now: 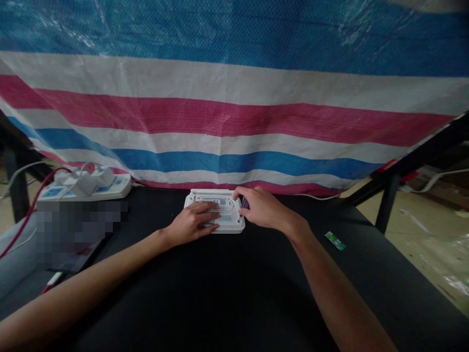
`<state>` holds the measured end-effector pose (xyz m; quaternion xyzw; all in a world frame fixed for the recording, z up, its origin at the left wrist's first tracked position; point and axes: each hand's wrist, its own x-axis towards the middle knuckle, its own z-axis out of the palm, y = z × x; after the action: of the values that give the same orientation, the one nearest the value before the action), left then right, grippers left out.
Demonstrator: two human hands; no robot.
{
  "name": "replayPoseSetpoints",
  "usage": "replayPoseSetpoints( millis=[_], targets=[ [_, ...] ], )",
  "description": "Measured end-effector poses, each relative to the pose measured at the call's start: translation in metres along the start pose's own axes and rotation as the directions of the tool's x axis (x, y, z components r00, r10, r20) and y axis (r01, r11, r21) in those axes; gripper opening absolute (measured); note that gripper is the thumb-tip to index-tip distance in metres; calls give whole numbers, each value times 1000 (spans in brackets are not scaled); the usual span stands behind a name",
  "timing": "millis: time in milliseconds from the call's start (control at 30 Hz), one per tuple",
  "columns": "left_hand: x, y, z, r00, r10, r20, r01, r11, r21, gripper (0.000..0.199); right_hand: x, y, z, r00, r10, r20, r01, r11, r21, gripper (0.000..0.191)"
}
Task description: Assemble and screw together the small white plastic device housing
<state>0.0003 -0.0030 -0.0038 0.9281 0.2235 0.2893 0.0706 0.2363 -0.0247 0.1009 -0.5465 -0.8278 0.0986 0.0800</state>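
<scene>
A flat, rectangular white plastic case with rounded corners is seen at twelve o'clock on the black bench, close to its far edge. The case is laid flat, with its broad face turned up. A raised strip is shown along its far side, at twelve o'clock. Rows of small holes or slots are spread over the face, and a pale printed label with a square code is seen near its middle; the print is too small to be read.

The left hand is placed palm down over the seven-to-nine o'clock part of the case, its fingers extended and slightly spread across the face. At three o'clock on the case, a small dark purple object is held between the curled fingers of the right hand; its shape is mostly hidden.

A small green-and-blue sachet is seen between three and four o'clock from the case. Between nine and ten o'clock, a long white power strip is fitted with white plugs, and a thin red cable is seen beside it. Beyond the bench, a woven sheet striped in blue, white and red is hung.
</scene>
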Motion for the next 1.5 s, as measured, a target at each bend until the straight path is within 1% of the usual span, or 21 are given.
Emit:
replayPoseSetpoints(
  millis=[100, 333, 633, 867, 967, 1167, 1333, 1500],
  targets=[
    [0, 0, 0, 1000, 3, -25, -4, 1000, -19, 28, 0, -1, -1, 1000, 4, 0, -4, 1000, -8, 29],
    [0, -1, 0, 999, 7, -38, -9, 999, -34, 28, 0, -1, 0, 1000, 12, 3, -12, 1000, -12, 27],
    [-1, -1, 1, 1000, 0, -9, 0, 1000, 6, 29, -1, 1, 0, 1000, 20, 2, -20, 1000, 0, 27],
    [1, 1, -1, 1000, 1, 1, -1, 999, 38, 30, 1, 3, 2, 1000, -19, -23, 19, 1000, -13, 22],
    [1, 0, 0, 1000, -2, 6, 2, 999, 50, 30, 3, 4, 3, 1000, -13, -18, 13, 1000, -15, 19],
    [0, -2, 3, 1000, 21, -18, -20, 999, 48, 29, 4, 5, 3, 1000, -16, -19, 16, 1000, -8, 12],
    [0, 0, 1, 1000, 3, 10, -4, 998, 60, 30, 1, 2, 1, 1000, 18, -24, -17, 1000, 23, 7],
    [1, 1, -1, 1000, -3, 20, 1, 998, 67, 31, 3, 2, 1, 999, 16, -30, -16, 1000, -5, 7]
  ],
)
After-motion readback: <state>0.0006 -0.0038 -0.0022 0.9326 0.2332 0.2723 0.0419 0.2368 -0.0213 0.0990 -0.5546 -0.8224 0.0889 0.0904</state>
